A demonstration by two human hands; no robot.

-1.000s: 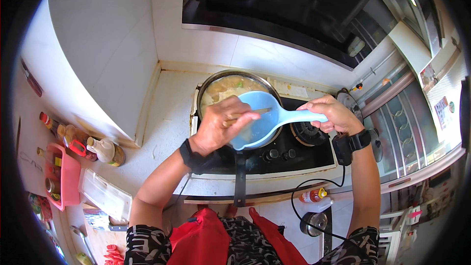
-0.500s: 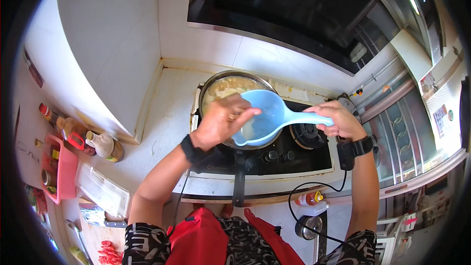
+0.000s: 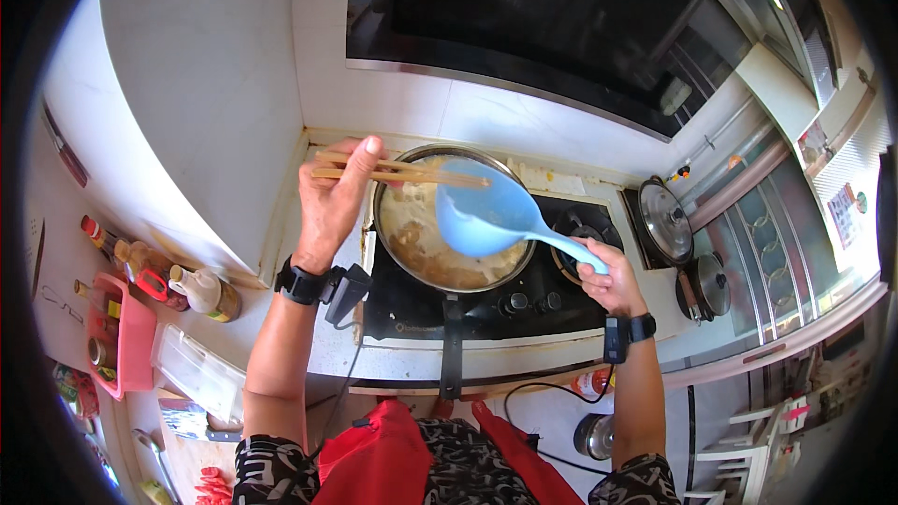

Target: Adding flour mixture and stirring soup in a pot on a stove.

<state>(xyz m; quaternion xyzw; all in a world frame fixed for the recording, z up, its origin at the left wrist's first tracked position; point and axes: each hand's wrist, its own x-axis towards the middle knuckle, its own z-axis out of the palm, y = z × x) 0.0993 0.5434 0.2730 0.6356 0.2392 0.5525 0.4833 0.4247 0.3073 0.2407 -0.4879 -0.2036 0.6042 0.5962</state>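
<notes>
My left hand (image 3: 329,201) is closed around a pair of wooden chopsticks (image 3: 412,169), which point right, their tips at the mouth of a light-blue plastic dipper (image 3: 482,215). Gripping the dipper's handle is my right hand (image 3: 610,282). The dipper's bowl is tilted over a frying pan (image 3: 452,341) on the stove, covering part of it. Pale brown liquid with whitish foam or food (image 3: 412,238) fills the pan; what lies in it is hard to make out.
A black gas stove (image 3: 402,318) has a second burner (image 3: 575,229) right of the pan. Lidded pots (image 3: 666,220) stand farther right. At left are bottles (image 3: 206,295), a pink basket (image 3: 131,355), a clear container (image 3: 196,365), a knife (image 3: 223,434) and cut red pieces (image 3: 213,486). A dark range hood (image 3: 552,28) hangs above.
My left hand has moved left and away from the dipper, and the chopsticks now show plainly. The dipper has tipped further, its handle end and my right hand shifting left and nearer.
</notes>
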